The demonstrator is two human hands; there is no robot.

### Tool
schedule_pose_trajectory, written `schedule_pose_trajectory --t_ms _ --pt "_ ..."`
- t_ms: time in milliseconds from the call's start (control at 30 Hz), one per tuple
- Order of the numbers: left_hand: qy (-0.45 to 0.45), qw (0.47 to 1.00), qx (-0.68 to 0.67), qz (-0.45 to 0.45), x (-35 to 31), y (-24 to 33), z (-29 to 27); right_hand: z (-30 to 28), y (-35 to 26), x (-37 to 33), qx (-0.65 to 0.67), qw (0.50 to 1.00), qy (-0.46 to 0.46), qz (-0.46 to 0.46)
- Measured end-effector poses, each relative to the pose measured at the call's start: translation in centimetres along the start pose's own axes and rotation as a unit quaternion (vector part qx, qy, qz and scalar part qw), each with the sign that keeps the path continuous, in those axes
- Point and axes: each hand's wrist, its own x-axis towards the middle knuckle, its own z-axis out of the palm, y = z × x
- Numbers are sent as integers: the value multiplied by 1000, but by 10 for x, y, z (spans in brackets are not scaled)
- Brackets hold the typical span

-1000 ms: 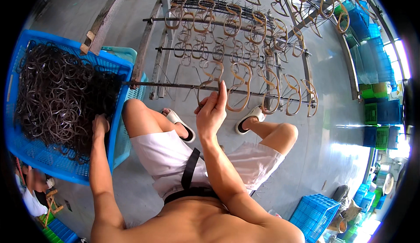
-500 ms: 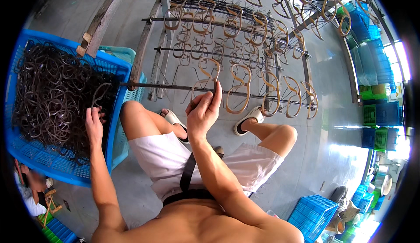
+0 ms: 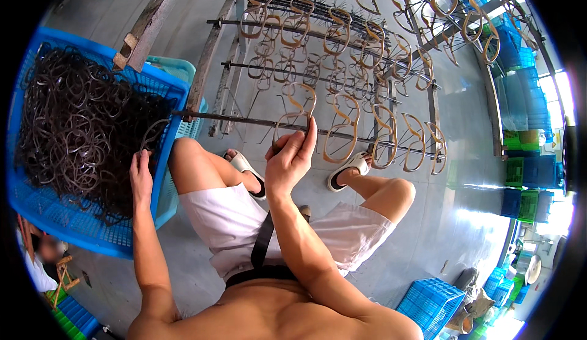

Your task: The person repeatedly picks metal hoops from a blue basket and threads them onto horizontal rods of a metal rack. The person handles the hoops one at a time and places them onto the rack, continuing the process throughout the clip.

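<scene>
My right hand (image 3: 290, 164) is closed, thumb and fingers pinching a brown eyeglass frame (image 3: 314, 99) at a dark horizontal rod (image 3: 244, 120) of the rack. Whether that frame touches the rod I cannot tell. At the right side of a blue basket (image 3: 79, 237), my left hand (image 3: 141, 178) is closed on a dark eyeglass frame (image 3: 148, 132), which sticks up past its fingertips. A heap of dark eyeglass frames (image 3: 73, 132) fills much of the basket. Farther right along the same rod hang several brown eyeglass frames (image 3: 328, 137).
More rods with hanging frames (image 3: 297, 22) stand behind on the metal rack (image 3: 197, 83). A light teal basket (image 3: 177, 68) sits under the blue one. Another blue crate (image 3: 428, 306) is at lower right, stacked crates (image 3: 532, 169) line the right, and a person (image 3: 46, 260) is at lower left.
My left hand has shifted slightly right and down with the dark frame. The right hand keeps its pinch on the brown frame; the whole view has shifted a little.
</scene>
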Motion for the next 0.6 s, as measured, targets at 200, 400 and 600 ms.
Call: schedule_pose_trajectory --t_ms 200,400,600 --pt "-3 1000 -14 -19 0 5 3 -11 5 4 -35 995 -89 -27" --pt "-16 987 -127 -96 4 -1 1 -13 22 5 -170 976 -91 -106" --pt "10 984 -162 -79 5 -1 1 -18 16 6 -158 978 -91 -98"
